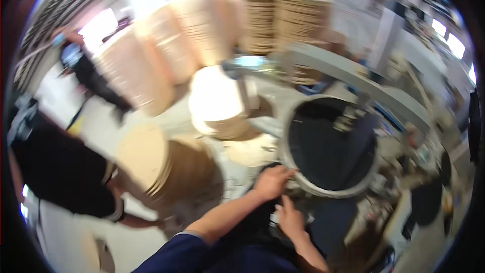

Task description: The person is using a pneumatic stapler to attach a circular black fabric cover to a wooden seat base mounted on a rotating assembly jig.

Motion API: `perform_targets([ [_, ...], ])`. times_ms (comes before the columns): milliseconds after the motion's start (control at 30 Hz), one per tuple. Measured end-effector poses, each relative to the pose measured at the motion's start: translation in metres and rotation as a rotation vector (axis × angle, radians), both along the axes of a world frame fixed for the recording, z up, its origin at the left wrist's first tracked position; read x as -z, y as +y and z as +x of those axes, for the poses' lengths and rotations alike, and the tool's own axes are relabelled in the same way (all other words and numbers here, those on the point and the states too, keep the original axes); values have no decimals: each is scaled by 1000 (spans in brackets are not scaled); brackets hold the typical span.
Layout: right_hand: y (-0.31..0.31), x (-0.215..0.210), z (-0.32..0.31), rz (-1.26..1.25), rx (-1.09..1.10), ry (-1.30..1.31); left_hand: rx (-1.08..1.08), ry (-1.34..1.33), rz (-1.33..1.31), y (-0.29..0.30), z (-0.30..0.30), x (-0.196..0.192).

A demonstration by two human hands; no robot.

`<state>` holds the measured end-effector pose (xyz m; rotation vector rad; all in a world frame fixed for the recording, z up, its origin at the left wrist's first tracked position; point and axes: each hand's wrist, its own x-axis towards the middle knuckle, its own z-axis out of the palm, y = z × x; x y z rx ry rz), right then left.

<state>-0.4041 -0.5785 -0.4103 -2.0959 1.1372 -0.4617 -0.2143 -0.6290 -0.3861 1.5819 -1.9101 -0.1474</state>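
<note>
Head view, blurred: left hand (272, 182) curled on grey ring (303, 184) rim's near edge, seemingly gripping; right hand (291, 218) just below, grip unclear. Step: seating ring. Next needs firm two-handed hold.

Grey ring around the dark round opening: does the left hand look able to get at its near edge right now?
Probably yes: the left hand already lies at the near edge of the grey ring, with nothing visible between them; blur hides the exact contact.

The left hand (272, 182) reaches forward, fingers curled, forearm bare below a blue sleeve; the right hand (291, 220) points its index finger upward.
</note>
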Motion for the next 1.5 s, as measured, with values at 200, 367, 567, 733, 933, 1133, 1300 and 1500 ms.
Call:
perform_targets([
  [200,0,40,-20,52,15,-78,51,-11,-10,-3,-15,16],
  [367,5,-21,-12,169,-42,-9,27,64,-25,5,-17,16],
  [567,3,-17,-10,102,-47,-20,22,48,-16,3,-11,18],
  [733,4,-22,-10,132,6,-12,16,48,22,5,-13,11],
  [933,7,-29,-20,138,44,-14,6,50,-16,12,-21,13],
  [1133,-8,60,-33,21,130,-252,82,-5,3,-2,-24,34],
  [1300,-24,-12,-2,133,222,-65,-30,-41,-18,3,7,4],
  [1500,-34,-8,-28,-142,313,-53,9,42,-43,-4,-17,2],
])
